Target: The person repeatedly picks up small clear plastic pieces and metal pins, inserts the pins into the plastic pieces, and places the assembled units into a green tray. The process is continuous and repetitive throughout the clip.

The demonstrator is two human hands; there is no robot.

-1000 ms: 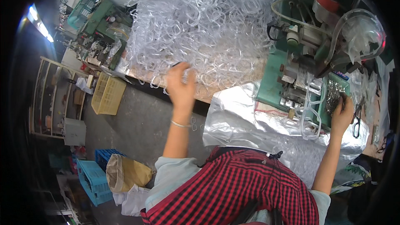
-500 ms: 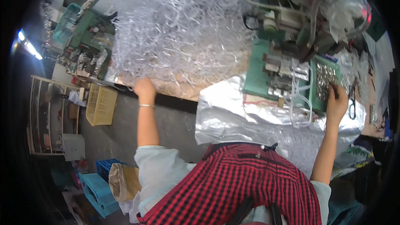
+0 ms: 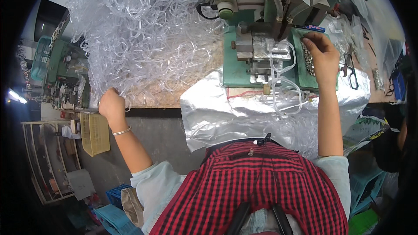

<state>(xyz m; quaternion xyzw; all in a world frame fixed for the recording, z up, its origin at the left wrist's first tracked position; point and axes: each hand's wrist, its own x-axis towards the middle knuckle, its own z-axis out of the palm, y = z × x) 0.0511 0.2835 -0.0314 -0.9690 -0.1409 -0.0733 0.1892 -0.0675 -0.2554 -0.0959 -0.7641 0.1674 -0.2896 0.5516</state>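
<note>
My left hand [image 3: 112,105] is at the table's front left edge, fingers curled in. A clear plastic tube loop [image 3: 127,104] shows at its side, and the hand seems to grip it. Behind it spreads a big heap of clear plastic tube loops [image 3: 143,30]. My right hand [image 3: 323,56] is over the far right part of a green tray [image 3: 309,81] of small shiny metal pieces [image 3: 308,58]. Its thumb and forefinger are pinched; whatever they hold is too small to make out. Left of the tray is a green bench machine [image 3: 235,69], with clear loops [image 3: 285,113] hanging at its front.
Silvery sheeting [image 3: 209,117] covers the table's front and drops toward my red-and-black checked apron. Scissors [image 3: 351,72] lie right of the tray. A yellow basket [image 3: 95,135] and blue crates [image 3: 115,218] stand on the floor at left. Another machine [image 3: 65,69] stands at far left.
The whole view has shifted, so the table sits further left. My right hand has moved farther back over the tray. My left hand has drawn somewhat left along the table edge.
</note>
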